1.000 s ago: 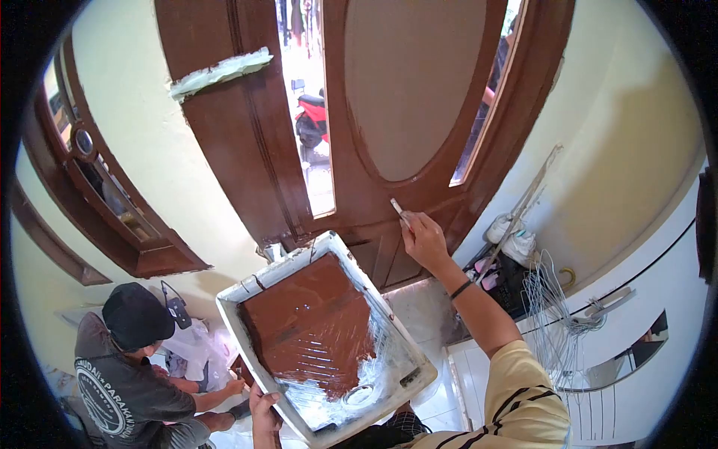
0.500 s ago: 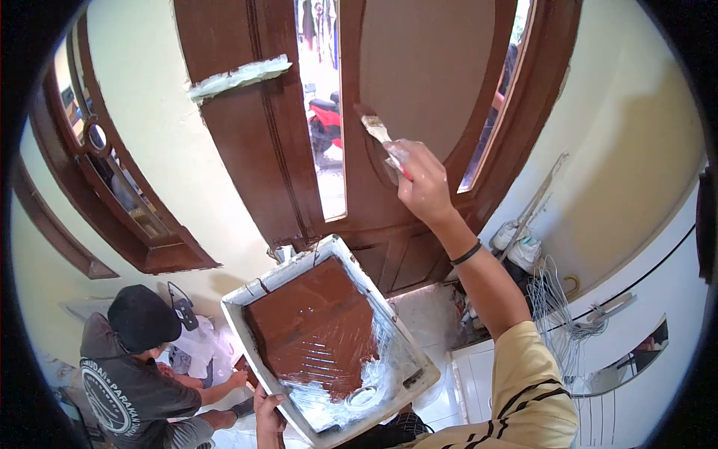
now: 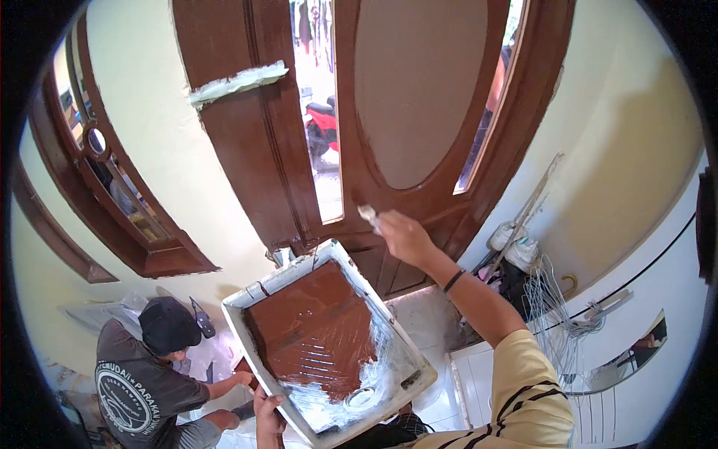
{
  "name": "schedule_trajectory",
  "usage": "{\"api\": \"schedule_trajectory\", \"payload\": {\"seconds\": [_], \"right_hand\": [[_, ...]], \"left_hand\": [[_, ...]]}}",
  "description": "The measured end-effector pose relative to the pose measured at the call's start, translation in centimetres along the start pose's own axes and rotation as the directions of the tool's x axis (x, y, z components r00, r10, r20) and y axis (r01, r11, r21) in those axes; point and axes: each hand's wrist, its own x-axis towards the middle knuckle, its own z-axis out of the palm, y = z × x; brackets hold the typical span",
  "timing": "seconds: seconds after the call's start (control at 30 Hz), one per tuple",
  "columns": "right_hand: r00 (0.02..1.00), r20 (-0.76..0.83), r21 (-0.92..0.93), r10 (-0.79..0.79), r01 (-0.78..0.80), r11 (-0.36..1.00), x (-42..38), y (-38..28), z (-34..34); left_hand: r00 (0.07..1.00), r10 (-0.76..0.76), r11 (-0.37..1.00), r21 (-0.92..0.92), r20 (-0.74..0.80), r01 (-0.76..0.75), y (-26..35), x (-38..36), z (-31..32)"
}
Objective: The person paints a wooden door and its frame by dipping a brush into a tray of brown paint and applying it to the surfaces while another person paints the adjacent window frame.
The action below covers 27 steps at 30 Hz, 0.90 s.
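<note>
My right hand (image 3: 404,236) is closed round the handle of a paintbrush (image 3: 367,215), whose bristles point up and left before the lower part of the brown door (image 3: 359,179). Below it, my left hand (image 3: 269,408) grips the lower left edge of a white rectangular tray (image 3: 424,374). Brown paint (image 3: 310,322) covers most of the tray's inside, with streaks over its white lower right part. The tray is tilted towards the camera. An oval panel (image 3: 422,82) is set in the door above my right hand.
A person in a black cap (image 3: 170,326) crouches at lower left. Pale masking material (image 3: 239,82) crosses the upper left door panel. On the right are a leaning stick (image 3: 535,198), white bags (image 3: 516,243), coiled wires (image 3: 553,299) and an oval mirror (image 3: 621,359). A brown-framed window (image 3: 161,258) stands left.
My right hand and the brush have moved down from the oval panel's edge to the door's lower part. The crouching person has shifted slightly right and down. My left hand still holds the tray.
</note>
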Motion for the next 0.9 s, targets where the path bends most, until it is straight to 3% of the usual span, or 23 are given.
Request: {"api": "schedule_trajectory", "payload": {"seconds": [0.1, 0.2, 0.3, 0.4, 0.5, 0.53, 0.67, 0.77, 0.83, 0.9], "right_hand": [[0.963, -0.240, -0.015, -0.124, 0.124, 0.992, 6.0, -0.8, -4.3], [0.874, -0.432, -0.157, -0.220, 0.168, 0.973, 9.4, -2.2, -7.2], [0.849, -0.464, -0.257, -0.252, 0.143, 0.956, 10.1, -2.7, -7.2], [0.918, -0.320, -0.343, -0.237, 0.121, 0.932, 6.7, -1.0, -2.9], [0.966, -0.178, -0.259, -0.188, 0.139, 0.956, 0.4, -0.3, 1.8], [0.985, -0.114, -0.135, -0.130, 0.115, 0.984, -1.8, -0.1, 3.1], [1.000, -0.001, 0.009, -0.023, 0.023, 1.000, -4.5, -0.1, 2.9], [0.988, -0.067, 0.056, 0.136, -0.133, 0.990, 0.6, 0.2, -1.6], [0.962, -0.268, 0.090, 0.053, -0.030, 0.996, 5.4, -0.3, -6.5], [0.932, -0.362, 0.090, -0.005, 0.040, 0.995, 9.6, -0.9, -11.0]], "left_hand": [[1.000, 0.006, 1.000, 0.002, -0.014, -0.006, 0.0, -0.2, 0.1], [1.000, 0.015, 1.000, -0.003, -0.008, -0.015, 0.0, -0.2, 0.1], [1.000, 0.017, 1.000, -0.005, 0.006, -0.017, -0.3, 0.1, -0.4], [0.999, 0.029, 1.000, -0.003, -0.020, -0.029, -0.7, 0.0, -0.4], [0.999, 0.039, 0.999, 0.002, -0.030, -0.039, -0.9, 0.2, -0.7], [0.999, 0.040, 0.999, 0.005, -0.029, -0.040, -1.0, 0.2, -0.8], [0.999, 0.049, 0.999, 0.010, -0.007, -0.049, -1.4, 0.3, -1.1], [0.997, 0.071, 0.997, 0.008, -0.010, -0.071, -1.1, -0.3, -0.3], [0.996, 0.091, 0.996, 0.017, -0.011, -0.091, -0.9, -0.5, 0.1], [0.995, 0.097, 0.995, 0.019, -0.017, -0.096, -1.2, -0.5, -0.1]]}}
